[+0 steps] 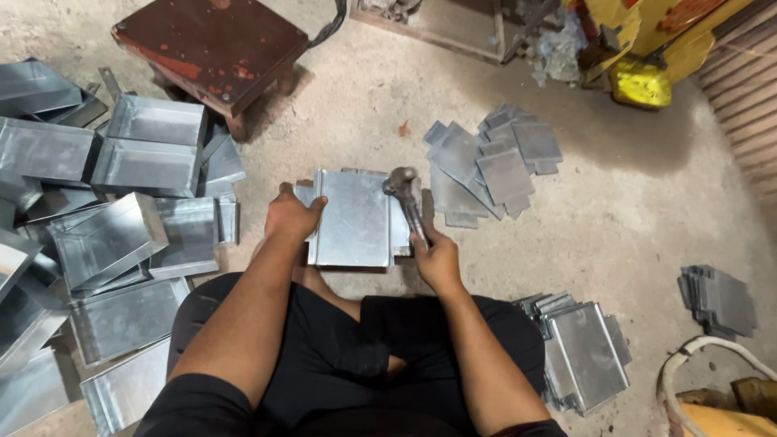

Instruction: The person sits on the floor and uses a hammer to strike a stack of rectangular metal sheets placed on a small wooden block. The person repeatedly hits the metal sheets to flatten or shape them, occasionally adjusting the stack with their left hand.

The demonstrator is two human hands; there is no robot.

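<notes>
My left hand (290, 217) presses the metal sheet (354, 218) flat on the floor before my knees; my right hand (437, 257) grips the hammer (407, 197) over its edge. Finished trays (150, 144) pile left; flat blanks (490, 166) wait.

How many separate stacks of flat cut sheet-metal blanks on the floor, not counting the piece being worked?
3: a fanned pile beyond the hammer, a stack by the right knee, a small dark stack at far right. More may lie out of frame.
</notes>
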